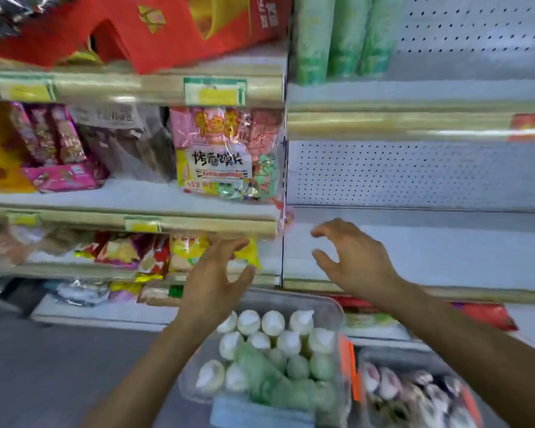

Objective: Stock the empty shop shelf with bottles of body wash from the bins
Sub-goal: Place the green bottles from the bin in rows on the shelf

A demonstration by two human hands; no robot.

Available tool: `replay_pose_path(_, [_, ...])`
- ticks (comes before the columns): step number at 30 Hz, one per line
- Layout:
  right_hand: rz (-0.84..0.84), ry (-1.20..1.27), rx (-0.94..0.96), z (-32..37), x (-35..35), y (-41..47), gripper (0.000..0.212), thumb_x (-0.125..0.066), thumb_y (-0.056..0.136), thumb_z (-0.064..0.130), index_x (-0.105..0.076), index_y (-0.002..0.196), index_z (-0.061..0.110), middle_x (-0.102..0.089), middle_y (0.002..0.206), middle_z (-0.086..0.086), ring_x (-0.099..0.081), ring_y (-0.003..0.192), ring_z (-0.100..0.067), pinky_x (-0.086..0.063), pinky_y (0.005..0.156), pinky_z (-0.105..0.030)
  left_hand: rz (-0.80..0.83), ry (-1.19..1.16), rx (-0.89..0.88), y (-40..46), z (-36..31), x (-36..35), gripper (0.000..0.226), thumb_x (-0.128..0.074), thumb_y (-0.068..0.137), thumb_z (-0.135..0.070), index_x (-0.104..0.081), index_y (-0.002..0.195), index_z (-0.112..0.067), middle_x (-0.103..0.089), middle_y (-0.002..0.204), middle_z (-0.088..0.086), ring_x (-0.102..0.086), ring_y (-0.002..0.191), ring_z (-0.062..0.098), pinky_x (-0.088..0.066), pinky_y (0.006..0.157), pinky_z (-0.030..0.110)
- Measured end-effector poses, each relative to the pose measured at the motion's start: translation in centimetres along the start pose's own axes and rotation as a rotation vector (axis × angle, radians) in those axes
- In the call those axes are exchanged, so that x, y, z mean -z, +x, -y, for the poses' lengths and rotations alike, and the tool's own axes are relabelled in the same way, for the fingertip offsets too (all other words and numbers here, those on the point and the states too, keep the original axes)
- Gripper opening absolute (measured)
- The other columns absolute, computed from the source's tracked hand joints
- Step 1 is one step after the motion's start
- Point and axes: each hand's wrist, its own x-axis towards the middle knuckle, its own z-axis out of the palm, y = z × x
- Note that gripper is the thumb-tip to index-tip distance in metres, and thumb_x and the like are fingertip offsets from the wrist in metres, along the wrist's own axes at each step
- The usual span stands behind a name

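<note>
The body wash bottles (272, 344) stand packed in the clear bin (334, 307) directly below my hands, their white caps facing up at me, so each bottle's long axis runs roughly vertical and the way to them is straight down. My left hand (217, 279) hangs just above the bin's far left corner, fingers spread and loosely bent, holding nothing; it looks the nearer of the two to the caps. My right hand (352, 261) is higher and further forward, over the front of the empty shelf (445, 254), fingers and thumb splayed in a wide claw, also holding nothing. That bare white shelf lies beyond and above the bin, to the right of the snack shelves. A second bin (414, 393) of other bottles sits just right of the first. I judge the next reach is downward, likeliest with the left hand, closing round a bottle below its cap and lifting it upright.
</note>
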Motion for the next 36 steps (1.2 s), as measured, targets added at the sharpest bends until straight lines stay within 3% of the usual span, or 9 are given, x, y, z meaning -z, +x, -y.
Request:
replay_pose_path(7, [0.480, 0.105, -0.078, -0.8, -11.1, -4.7, 0.029, -0.057, 0.091, 0.035, -0.058, 0.117, 0.022, -0.059, 0.117, 0.007, -0.057, 0.110, -0.014, -0.048, 0.088, -0.032, 0.238, -0.241, 0.550, -7.2, 7.1, -7.3, 0.031, -0.074, 0.082, -0.031, -0.060, 0.110, -0.028, -0.066, 0.104, -0.006, -0.065, 0.093, 0.014, -0.052, 0.082, 0.030])
replay_pose_path(10, [0.721, 0.136, -0.161, -2.8, -16.8, -6.6, 0.036, -0.058, 0.090, 0.033, -0.054, 0.123, 0.020, -0.058, 0.123, 0.002, -0.057, 0.111, -0.018, -0.047, 0.089, -0.030, 0.349, -0.308, 0.827, -9.0, 9.4, -11.9, 0.054, -0.071, 0.073, -0.044, -0.056, 0.120, -0.021, -0.066, 0.113, 0.004, -0.063, 0.104, 0.023, -0.050, 0.093, 0.038])
replay_pose_path(14, [1.000, 0.011, -0.190, -5.6, -22.7, -9.2, 0.047, -0.060, 0.087, 0.032, -0.047, 0.130, 0.015, -0.052, 0.132, -0.004, -0.052, 0.118, -0.023, -0.045, 0.090, -0.031, 0.374, -0.297, 0.984, -10.2, 11.1, -17.6, 0.099, -0.069, 0.068, -0.059, -0.033, 0.144, -0.007, -0.052, 0.136, 0.015, -0.054, 0.121, 0.032, -0.047, 0.099, 0.042])
replay_pose_path(18, [1.152, 0.047, -0.227, -6.9, -25.7, -10.8, 0.058, -0.067, 0.079, 0.040, -0.048, 0.130, 0.018, -0.055, 0.130, -0.003, -0.055, 0.112, -0.021, -0.047, 0.088, -0.030, 0.380, -0.077, 1.107, -10.2, 11.8, -21.0, 0.109, -0.067, 0.080, -0.061, -0.006, 0.151, -0.004, -0.022, 0.151, 0.021, -0.044, 0.129, 0.042, -0.042, 0.101, 0.045])
replay_pose_path(22, [1.195, 0.058, -0.226, -7.2, -26.7, -10.8, 0.077, -0.068, 0.067, 0.063, -0.047, 0.131, 0.025, -0.056, 0.126, 0.004, -0.055, 0.112, -0.020, -0.048, 0.089, -0.032, 0.357, -0.114, 1.150, -10.1, 11.7, -22.5, 0.126, -0.078, 0.072, -0.056, 0.006, 0.153, -0.008, -0.012, 0.153, 0.020, -0.044, 0.129, 0.043, -0.044, 0.098, 0.044])
replay_pose_path(26, [1.146, -0.078, -0.115, -6.1, -26.8, -11.1, 0.062, -0.069, 0.073, 0.061, -0.052, 0.115, 0.018, -0.057, 0.112, 0.000, -0.052, 0.104, -0.020, -0.043, 0.076, -0.032, 0.273, -0.294, 1.267, -10.0, 11.4, -22.5, 0.117, -0.080, 0.076, -0.026, 0.007, 0.154, -0.013, -0.011, 0.152, 0.015, -0.039, 0.131, 0.040, -0.043, 0.104, 0.044])
replay_pose_path(31, [1.021, -0.029, -0.208, -4.8, -25.5, -10.0, 0.056, -0.069, 0.068, 0.060, -0.055, 0.106, 0.021, -0.062, 0.105, 0.004, -0.058, 0.091, -0.018, -0.044, 0.069, -0.029, 0.163, -0.479, 1.301, -11.3, 11.5, -19.1, 0.108, -0.079, 0.071, -0.014, -0.008, 0.152, -0.015, -0.031, 0.144, 0.013, -0.044, 0.125, 0.037, -0.046, 0.101, 0.048])
replay_pose_path(34, [0.951, 0.178, -0.307, -4.2, -23.7, -8.7, 0.070, -0.075, 0.062, 0.048, -0.052, 0.121, 0.018, -0.058, 0.119, 0.003, -0.057, 0.098, -0.016, -0.051, 0.078, -0.029, 0.167, -0.630, 1.291, -12.3, 11.3, -15.9, 0.082, -0.074, 0.073, -0.006, -0.028, 0.140, -0.014, -0.057, 0.120, 0.012, -0.061, 0.102, 0.031, -0.057, 0.083, 0.047])
replay_pose_path(36, [0.911, 0.276, -0.339, -3.8, -21.5, -7.4, 0.075, -0.078, 0.060, 0.040, -0.049, 0.126, 0.017, -0.054, 0.123, 0.002, -0.054, 0.098, -0.014, -0.048, 0.073, -0.024, 0.142, -0.690, 1.266, -12.5, 10.9, -14.0, 0.054, -0.069, 0.077, -0.002, -0.046, 0.124, -0.010, -0.064, 0.107, 0.015, -0.065, 0.087, 0.028, -0.059, 0.071, 0.041])
